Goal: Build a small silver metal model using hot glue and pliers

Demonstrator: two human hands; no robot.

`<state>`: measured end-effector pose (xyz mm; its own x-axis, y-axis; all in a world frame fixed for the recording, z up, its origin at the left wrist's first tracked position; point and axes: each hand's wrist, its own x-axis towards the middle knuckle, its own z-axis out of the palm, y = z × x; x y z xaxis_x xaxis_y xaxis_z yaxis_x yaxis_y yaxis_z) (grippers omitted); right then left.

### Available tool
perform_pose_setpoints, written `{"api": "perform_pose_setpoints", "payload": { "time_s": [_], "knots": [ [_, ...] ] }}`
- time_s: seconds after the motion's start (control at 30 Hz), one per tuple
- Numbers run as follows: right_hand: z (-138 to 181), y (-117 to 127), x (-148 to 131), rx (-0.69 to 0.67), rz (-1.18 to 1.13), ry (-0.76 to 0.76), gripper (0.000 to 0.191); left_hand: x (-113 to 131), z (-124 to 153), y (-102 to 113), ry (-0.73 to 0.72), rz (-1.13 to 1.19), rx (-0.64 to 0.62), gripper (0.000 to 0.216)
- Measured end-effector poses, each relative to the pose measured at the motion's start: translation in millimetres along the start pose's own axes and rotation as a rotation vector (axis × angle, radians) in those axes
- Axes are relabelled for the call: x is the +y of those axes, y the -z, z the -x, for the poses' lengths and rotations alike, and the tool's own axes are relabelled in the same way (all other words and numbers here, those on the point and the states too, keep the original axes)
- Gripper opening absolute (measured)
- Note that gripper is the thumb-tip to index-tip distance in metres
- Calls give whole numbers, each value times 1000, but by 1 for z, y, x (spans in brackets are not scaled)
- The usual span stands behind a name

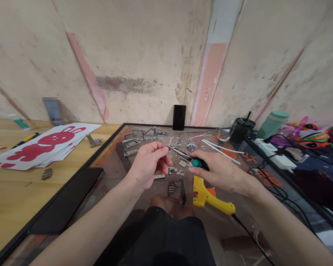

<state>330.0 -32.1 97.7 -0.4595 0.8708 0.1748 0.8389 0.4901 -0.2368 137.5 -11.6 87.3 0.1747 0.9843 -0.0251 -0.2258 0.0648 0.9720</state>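
My right hand (213, 168) grips a tool with a teal and black handle (199, 163) and slim metal jaws, which look like long-nose pliers. Its jaws point left, their tips close to the fingertips of my left hand (152, 162). Thumb and forefinger of that left hand are pinched together; whatever they hold is too small to make out. Beneath the hands, small grey pieces (182, 163) are scattered on the glass tabletop. Behind them sits a small pile of silvery bits (191, 146). A yellow glue gun (211, 199) lies just below my right hand.
Grey assembled parts (131, 143) stand behind my left hand. White sticks (224, 150) lie back right. A black phone (179, 117) leans on the wall; another dark phone-like slab (69, 199) lies left. Printed rabbit sheets (52, 146), a power strip (276, 153) and cables flank the glass.
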Motion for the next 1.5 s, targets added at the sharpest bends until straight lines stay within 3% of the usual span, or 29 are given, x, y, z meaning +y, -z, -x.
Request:
{"api": "perform_pose_setpoints", "payload": {
  "time_s": [0.23, 0.5, 0.77, 1.0, 1.23, 1.37, 1.5],
  "knots": [
    [-1, 0, -5, 28, 59, -14, 32, 1, 0, -2, 52, 56, 9, 13],
    [-2, -3, -5, 1, -4, -47, 30, -4, 0, -3, 1, -13, 34, 9],
    [-6, -5, -6, -95, -519, -35, 25, -9, -1, -4, -131, -112, 97, 9],
    [-4, -6, -8, -300, -1070, -194, 29, -15, -5, -1, -278, -280, 98, 10],
    [-5, -8, -3, -380, -1375, -233, 28, -15, -4, 5, -391, -483, 73, 11],
    [-5, -12, -4, -367, -1391, -240, 27, -14, -6, 8, -409, -523, 60, 9],
    [-7, -15, -8, -262, -1142, -227, 28, -16, -10, 6, -278, -332, 68, 7]
  ]
}}
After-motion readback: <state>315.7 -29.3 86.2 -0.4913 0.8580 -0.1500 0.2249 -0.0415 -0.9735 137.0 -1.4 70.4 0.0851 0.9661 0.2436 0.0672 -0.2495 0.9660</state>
